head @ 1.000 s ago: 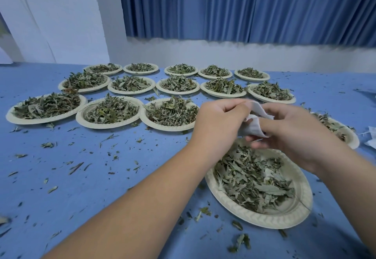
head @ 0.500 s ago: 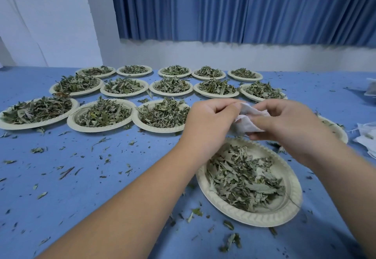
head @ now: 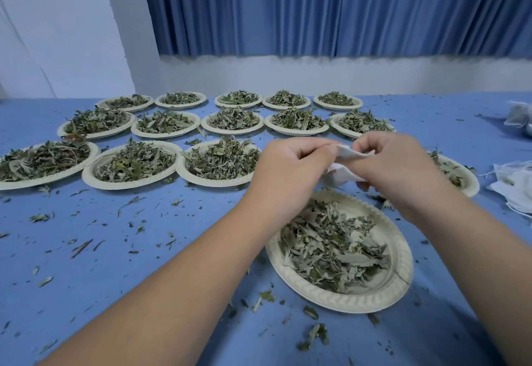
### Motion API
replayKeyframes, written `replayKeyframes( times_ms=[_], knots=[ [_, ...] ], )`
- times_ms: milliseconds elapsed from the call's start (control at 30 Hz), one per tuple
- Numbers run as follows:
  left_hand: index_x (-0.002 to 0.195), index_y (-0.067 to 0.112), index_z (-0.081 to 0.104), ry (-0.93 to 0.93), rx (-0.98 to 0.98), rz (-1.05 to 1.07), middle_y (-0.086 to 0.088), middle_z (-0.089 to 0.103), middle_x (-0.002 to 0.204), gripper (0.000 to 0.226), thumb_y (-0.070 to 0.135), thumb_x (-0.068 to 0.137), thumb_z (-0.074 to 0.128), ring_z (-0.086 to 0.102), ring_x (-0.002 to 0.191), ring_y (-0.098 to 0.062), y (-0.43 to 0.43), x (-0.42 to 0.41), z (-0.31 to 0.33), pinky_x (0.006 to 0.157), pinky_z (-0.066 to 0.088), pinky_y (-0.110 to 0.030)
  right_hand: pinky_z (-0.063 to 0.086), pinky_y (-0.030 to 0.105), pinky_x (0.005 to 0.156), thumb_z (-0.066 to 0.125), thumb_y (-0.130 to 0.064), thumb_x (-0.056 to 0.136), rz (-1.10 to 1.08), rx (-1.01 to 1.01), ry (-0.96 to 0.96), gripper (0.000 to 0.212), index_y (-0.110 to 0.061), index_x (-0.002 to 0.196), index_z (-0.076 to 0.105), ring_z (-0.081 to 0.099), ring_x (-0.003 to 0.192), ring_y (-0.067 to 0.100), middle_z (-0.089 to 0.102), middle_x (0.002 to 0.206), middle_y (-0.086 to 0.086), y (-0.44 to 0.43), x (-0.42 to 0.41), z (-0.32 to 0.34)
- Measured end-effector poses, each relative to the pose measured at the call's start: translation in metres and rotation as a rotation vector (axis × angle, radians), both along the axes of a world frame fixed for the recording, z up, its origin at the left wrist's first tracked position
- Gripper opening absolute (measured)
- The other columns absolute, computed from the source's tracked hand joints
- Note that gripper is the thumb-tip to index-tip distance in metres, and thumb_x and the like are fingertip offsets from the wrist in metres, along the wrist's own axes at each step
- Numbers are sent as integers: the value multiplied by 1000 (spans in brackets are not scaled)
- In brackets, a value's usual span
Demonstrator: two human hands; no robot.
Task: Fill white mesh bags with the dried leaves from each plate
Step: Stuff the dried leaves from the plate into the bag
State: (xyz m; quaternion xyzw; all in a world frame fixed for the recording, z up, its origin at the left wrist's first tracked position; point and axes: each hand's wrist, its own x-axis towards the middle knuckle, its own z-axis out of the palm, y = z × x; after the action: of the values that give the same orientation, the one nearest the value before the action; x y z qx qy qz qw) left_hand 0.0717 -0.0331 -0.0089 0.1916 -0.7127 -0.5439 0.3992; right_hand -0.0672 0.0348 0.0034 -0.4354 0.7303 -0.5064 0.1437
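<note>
Blue bench [head: 144, 265] leaf-strewn. Left hand [head: 290, 175], right hand [head: 403, 170] still pinched white mesh bag [head: 342, 170], stretched slightly wider than a second earlier, above near-edge plate [head: 345, 299]. Mouth probably opening; dried leaves [head: 331, 247] not yet bagged.

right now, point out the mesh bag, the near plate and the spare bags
mesh bag [head: 341, 175], head view, lower fold
near plate [head: 403, 257], head view, right rim
spare bags [head: 515, 193], head view, top bag

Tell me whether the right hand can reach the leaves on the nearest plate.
Probably yes: the right hand is above the nearest plate, nothing between it and the leaves. But it and the left hand pinch the white mesh bag, so it would have to let go first.
</note>
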Motion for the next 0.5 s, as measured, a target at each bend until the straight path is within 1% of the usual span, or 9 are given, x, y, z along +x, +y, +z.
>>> replayKeyframes(
  times_ms=[67,133,200,233,300,333,400,433,500],
  knots=[
    [88,29,77,-20,-31,-25,13,43,39,23,17,94,58,32,36,-4,4,-2,-1,43,24,-16,28,20,41,71,-27,75,-93,32,145,23,-14,66,54,38,42,12,48,48,-2,-5,5,-3],
    [84,32,76,-41,-86,19,15,44,39,24,18,93,59,33,34,-2,3,-3,-2,39,25,-13,29,20,38,70,-28,75,-79,36,128,24,-15,66,52,39,43,12,47,47,-3,-5,5,-3],
    [82,32,75,-52,-125,104,15,49,44,23,19,93,59,33,37,-2,-3,-2,-2,40,26,-16,40,19,39,74,-37,73,9,55,50,29,-13,72,57,51,44,10,58,54,-3,3,2,2],
    [83,31,75,-49,-136,150,15,54,49,23,19,93,59,35,38,-2,-7,0,-1,41,28,-17,48,21,47,75,-42,73,63,67,-6,32,-14,78,60,57,48,9,63,61,-2,8,-1,5],
    [82,31,74,-34,-152,225,15,60,57,23,18,94,59,40,41,2,-15,5,0,43,31,-14,54,35,61,72,-57,69,103,113,-18,40,-20,82,62,62,56,12,63,65,-3,19,-4,13],
    [82,30,74,-23,-152,248,16,61,59,23,18,94,58,43,42,3,-17,7,1,44,31,-12,52,38,60,68,-64,67,88,127,65,42,-24,78,62,60,55,10,61,61,-8,23,-5,16],
    [85,27,75,-12,-154,298,19,62,59,21,18,94,58,46,44,5,-22,11,2,46,33,-11,46,31,54,63,-70,63,94,107,312,44,-27,74,61,50,47,2,56,56,-12,32,-3,22],
    [86,26,75,-12,-162,331,21,61,57,20,19,94,58,47,45,6,-24,11,2,48,34,-13,43,26,52,63,-69,62,160,93,405,42,-29,74,61,47,46,0,56,57,-14,36,2,24],
    [85,28,74,-10,-175,383,23,58,53,19,20,94,59,47,46,6,-27,11,2,52,34,-16,41,21,51,64,-68,59,342,139,477,39,-34,78,64,50,51,0,60,66,-18,41,15,26]
  ],
)
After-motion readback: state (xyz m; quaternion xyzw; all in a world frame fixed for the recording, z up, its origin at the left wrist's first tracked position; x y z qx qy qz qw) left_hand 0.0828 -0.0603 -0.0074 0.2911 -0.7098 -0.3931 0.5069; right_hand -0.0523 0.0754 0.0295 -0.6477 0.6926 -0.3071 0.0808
